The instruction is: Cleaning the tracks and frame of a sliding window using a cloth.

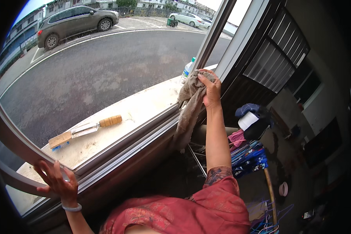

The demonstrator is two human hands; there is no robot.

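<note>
Bunched in my right hand (pixel 213 87) is a grey-brown cloth (pixel 190 90), pressed near the foot of the right window frame (pixel 213 38). One end of the cloth hangs down over the metal window track (pixel 134 147). My left hand (pixel 57 180) rests with spread fingers against the lower left window frame (pixel 20 143), holding nothing. Between my hands, on the pale outer sill (pixel 146 102), lies a brush (pixel 84 130) with a wooden handle and blue bristles facing down. Just beyond the cloth stands a clear plastic bottle (pixel 187 70) with a green cap, partly hidden by the frame.
Outside are a road (pixel 120 61) and a parked dark car (pixel 76 25). Indoors on the right, a rack holds clothes hangers (pixel 245 155) and blue patterned fabric (pixel 257 161). A wooden pole (pixel 269 193) and a small pink bowl (pixel 283 189) are below it.
</note>
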